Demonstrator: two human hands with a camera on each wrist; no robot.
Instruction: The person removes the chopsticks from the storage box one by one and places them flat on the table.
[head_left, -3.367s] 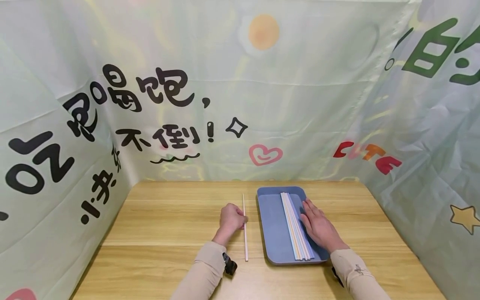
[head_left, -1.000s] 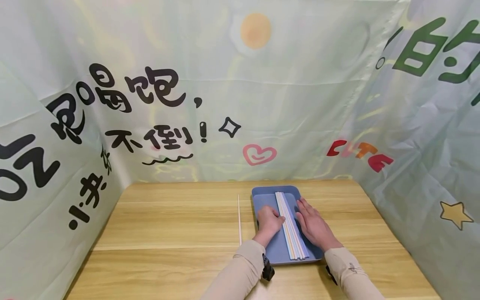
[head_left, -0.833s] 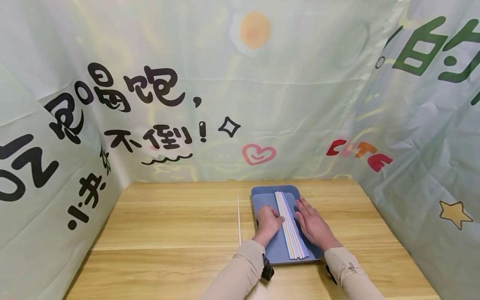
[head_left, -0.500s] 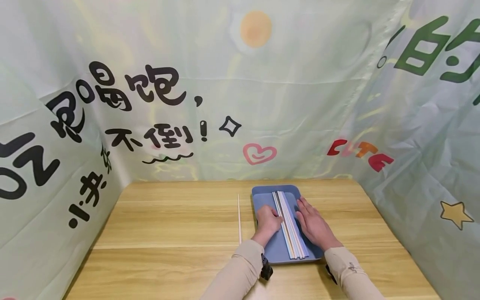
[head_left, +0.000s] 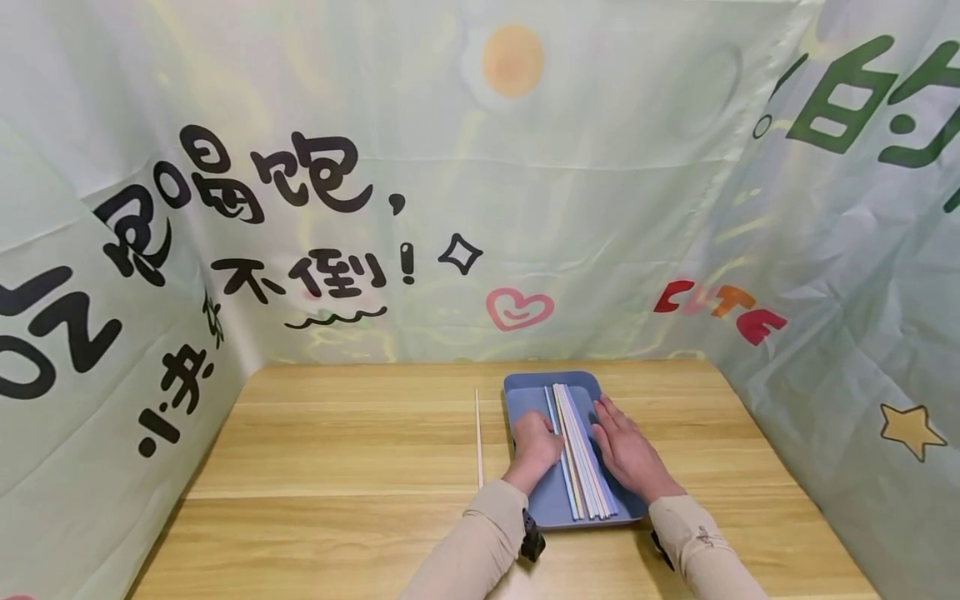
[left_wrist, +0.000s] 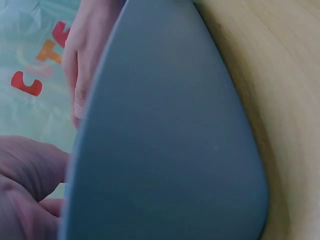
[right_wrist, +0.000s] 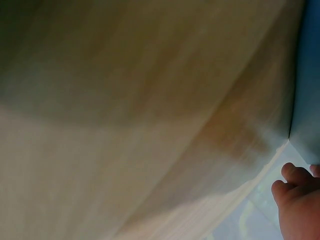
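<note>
A blue tray (head_left: 525,392) holds a lengthwise bundle of slim pastel chopsticks (head_left: 584,458). Over the tray's left half, my left hand (head_left: 536,442) pinches a light blue chopstick (head_left: 567,483) at the bundle's left edge. A narrow gap parts its far end from the others. My right hand (head_left: 633,450) rests with straight fingers along the tray's right rim. A single pale pink chopstick (head_left: 478,437) lies on the table left of the tray, its near end hidden by my left sleeve. The tray's outer wall (left_wrist: 165,125) hides most fingertips in the left wrist view.
The wooden table (head_left: 337,450) extends on both sides of the tray. Printed cloth walls (head_left: 420,208) enclose it at the back, left and right. Dark wrist cameras (head_left: 532,535) sit at my cuffs.
My left hand first left the lone chopstick on the table and moved right into the tray. Within the last second it has drawn chopsticks at the bundle's left edge leftward. My right hand stays put.
</note>
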